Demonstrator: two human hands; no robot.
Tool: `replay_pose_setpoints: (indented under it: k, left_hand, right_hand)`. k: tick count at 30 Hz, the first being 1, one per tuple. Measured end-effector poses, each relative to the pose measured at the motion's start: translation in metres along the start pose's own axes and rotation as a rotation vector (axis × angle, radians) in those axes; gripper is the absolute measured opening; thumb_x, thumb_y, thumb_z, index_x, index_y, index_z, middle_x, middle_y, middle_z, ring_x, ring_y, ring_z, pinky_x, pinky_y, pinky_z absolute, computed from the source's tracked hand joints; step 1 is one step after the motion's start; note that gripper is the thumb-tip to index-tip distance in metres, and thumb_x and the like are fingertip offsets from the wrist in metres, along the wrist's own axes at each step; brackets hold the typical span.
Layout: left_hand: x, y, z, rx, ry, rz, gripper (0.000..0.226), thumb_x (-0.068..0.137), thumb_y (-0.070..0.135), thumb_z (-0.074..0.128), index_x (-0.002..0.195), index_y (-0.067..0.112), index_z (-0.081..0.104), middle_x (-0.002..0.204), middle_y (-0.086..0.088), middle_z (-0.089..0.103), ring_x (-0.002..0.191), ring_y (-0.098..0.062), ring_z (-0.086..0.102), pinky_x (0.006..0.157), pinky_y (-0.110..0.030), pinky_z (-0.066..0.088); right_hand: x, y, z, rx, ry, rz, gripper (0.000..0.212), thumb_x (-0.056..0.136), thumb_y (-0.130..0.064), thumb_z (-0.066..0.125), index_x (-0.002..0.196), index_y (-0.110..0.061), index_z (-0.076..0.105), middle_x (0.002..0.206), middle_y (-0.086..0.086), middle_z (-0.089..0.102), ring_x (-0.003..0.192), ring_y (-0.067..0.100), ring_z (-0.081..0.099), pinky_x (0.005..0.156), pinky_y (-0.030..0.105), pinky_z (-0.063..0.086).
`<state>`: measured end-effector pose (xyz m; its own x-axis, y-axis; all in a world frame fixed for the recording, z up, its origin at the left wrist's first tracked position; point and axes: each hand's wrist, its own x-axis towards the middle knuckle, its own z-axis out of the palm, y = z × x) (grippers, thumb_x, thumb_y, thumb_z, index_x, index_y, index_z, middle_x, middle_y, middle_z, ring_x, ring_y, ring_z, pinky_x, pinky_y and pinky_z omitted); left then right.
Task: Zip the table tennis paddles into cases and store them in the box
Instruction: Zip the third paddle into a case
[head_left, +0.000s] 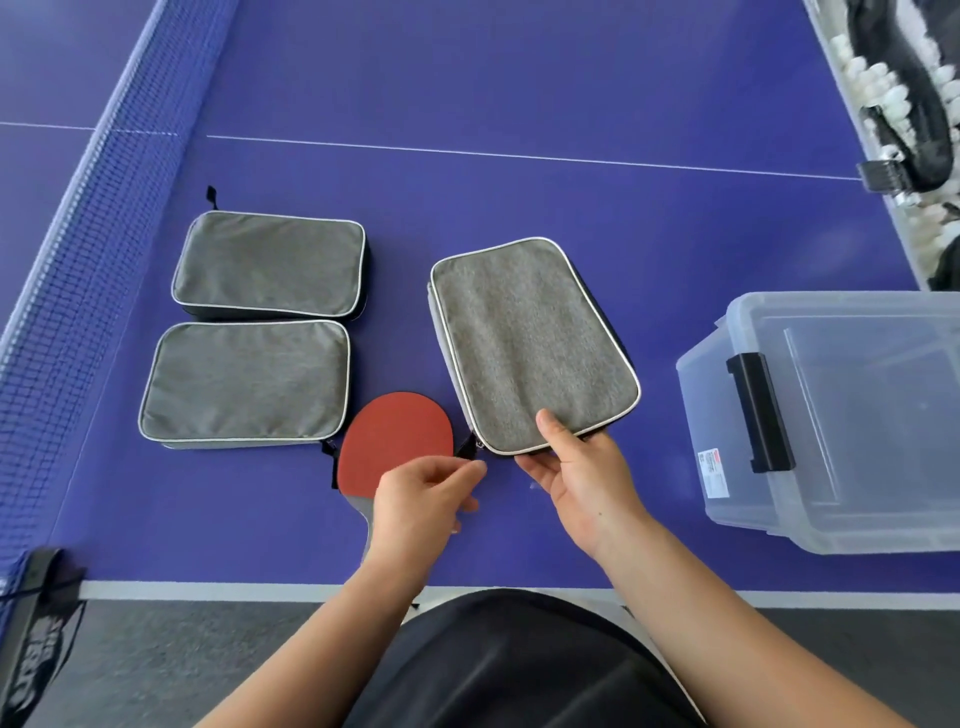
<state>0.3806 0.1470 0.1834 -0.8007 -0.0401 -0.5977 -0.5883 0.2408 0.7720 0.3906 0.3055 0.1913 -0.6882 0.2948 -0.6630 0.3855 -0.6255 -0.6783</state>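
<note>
Three grey fabric paddle cases with white piping lie on the blue table. My right hand (576, 470) grips the near edge of the right case (530, 340), thumb on top and fingers under it. My left hand (423, 499) pinches that case's black zipper pull (474, 448) at its near left corner. A red paddle (392, 439) lies uncovered just left of this case, its handle hidden under my left hand. The other two cases, far (270, 262) and near (244, 382), lie side by side to the left. A clear plastic box (748, 332) with a black latch stands at the right.
The table net (78, 208) runs along the left side, its clamp at the near left corner. A long bin (878, 124) with white balls and a black item sits at the far right. The table's white front edge (260, 592) is just below my hands.
</note>
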Motion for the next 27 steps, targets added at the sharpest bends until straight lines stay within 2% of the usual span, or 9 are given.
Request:
replay_pose_setpoints:
  k: [3,5,8,11,16,21,23,27]
  left_hand:
    - [-0.001,0.002,0.012,-0.131,-0.137,-0.040,0.013,0.090,0.015,0.070,0.102,0.016,0.075,0.090,0.000,0.077,0.086,-0.017,0.073,0.066,-0.028,0.058]
    - [0.001,0.005,0.018,-0.212,-0.177,-0.026,0.017,0.091,0.010,0.068,0.107,0.015,0.075,0.098,0.000,0.077,0.091,-0.014,0.072,0.073,-0.029,0.057]
    - [0.005,0.006,0.023,-0.225,-0.098,-0.055,0.007,0.089,0.009,0.070,0.092,0.008,0.076,0.082,-0.007,0.075,0.076,-0.019,0.069,0.071,-0.029,0.056]
    - [0.003,0.004,0.033,-0.148,-0.003,-0.067,0.017,0.086,0.012,0.074,0.074,0.000,0.071,0.065,-0.009,0.070,0.063,-0.021,0.066,0.063,-0.030,0.054]
    - [-0.008,0.000,0.044,-0.103,0.041,-0.068,0.015,0.084,0.009,0.073,0.072,0.000,0.071,0.063,-0.011,0.071,0.056,-0.021,0.065,0.058,-0.032,0.054]
    - [-0.017,0.002,0.050,0.063,-0.002,0.010,0.024,0.084,0.020,0.072,0.067,0.003,0.070,0.056,-0.009,0.068,0.053,-0.025,0.065,0.062,-0.040,0.056]
    - [-0.019,0.004,0.053,0.133,0.004,0.051,0.025,0.084,0.024,0.071,0.066,0.006,0.070,0.054,-0.006,0.067,0.055,-0.027,0.065,0.057,-0.040,0.055]
    - [-0.020,0.007,0.056,0.173,0.006,0.109,0.026,0.085,0.027,0.074,0.064,0.011,0.069,0.053,-0.005,0.066,0.049,-0.016,0.060,0.053,-0.037,0.052]
  right_hand:
    - [0.001,-0.002,-0.005,-0.012,-0.022,-0.012,0.027,0.094,-0.015,0.064,0.121,-0.009,0.062,0.114,0.010,0.072,0.095,0.022,0.072,0.069,0.027,0.057]
    - [0.001,-0.004,-0.008,-0.015,-0.029,-0.023,0.027,0.094,-0.014,0.064,0.121,-0.009,0.062,0.112,0.008,0.073,0.097,0.023,0.071,0.070,0.027,0.057]
    - [0.003,-0.007,-0.012,-0.014,-0.023,-0.030,0.026,0.094,-0.013,0.064,0.120,-0.009,0.062,0.111,0.008,0.073,0.095,0.021,0.072,0.070,0.028,0.057]
    - [0.007,-0.008,-0.016,-0.037,-0.011,-0.049,0.026,0.093,-0.012,0.065,0.119,-0.009,0.063,0.113,0.010,0.072,0.097,0.024,0.071,0.071,0.030,0.057]
    - [0.008,-0.001,-0.018,-0.101,0.003,-0.109,0.024,0.093,-0.009,0.065,0.117,-0.011,0.063,0.112,0.008,0.072,0.102,0.026,0.070,0.074,0.034,0.058]
    - [0.011,0.005,-0.015,-0.110,0.025,-0.130,0.026,0.092,-0.008,0.066,0.118,-0.010,0.061,0.110,0.008,0.073,0.099,0.025,0.071,0.076,0.037,0.059]
    - [0.011,0.006,-0.012,-0.116,0.039,-0.137,0.027,0.092,-0.008,0.066,0.117,-0.011,0.061,0.107,0.008,0.073,0.095,0.024,0.072,0.074,0.037,0.059]
    - [0.011,0.008,-0.009,-0.130,0.058,-0.147,0.022,0.091,-0.010,0.067,0.113,-0.012,0.062,0.102,0.008,0.074,0.086,0.026,0.073,0.069,0.036,0.059]
